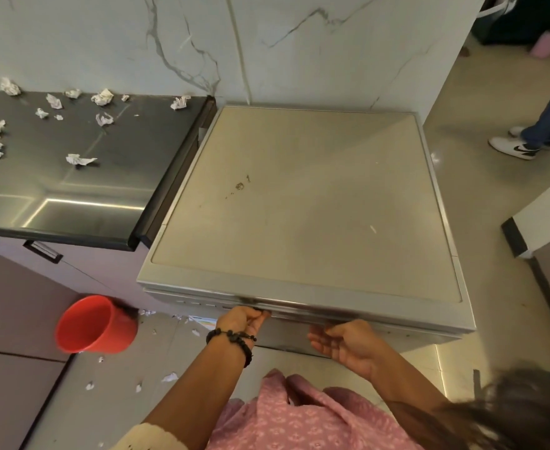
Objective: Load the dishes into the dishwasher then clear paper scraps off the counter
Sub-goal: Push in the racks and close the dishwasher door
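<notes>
I am standing over the dishwasher (302,206), which is sitting just beside the counter (82,177) against the marble wall (299,43), and its door is looking closed at the front edge. My left hand (242,319) is curling its fingers up under the door's top lip, gripping it, while my right hand (348,344) is hanging loose just below the same edge with fingers relaxed, holding nothing. No dishes are showing anywhere, so I am guessing the loading part is either finished behind that door or not begun; I cannot tell which. The second part is clearly waiting: crumpled paper scraps (80,160) are lying scattered over the dark, glossy counter, and more bits are littering the pale tiled floor (494,222) near a red bucket (96,324). Another person's shoe (514,147) is showing off to the right.
</notes>
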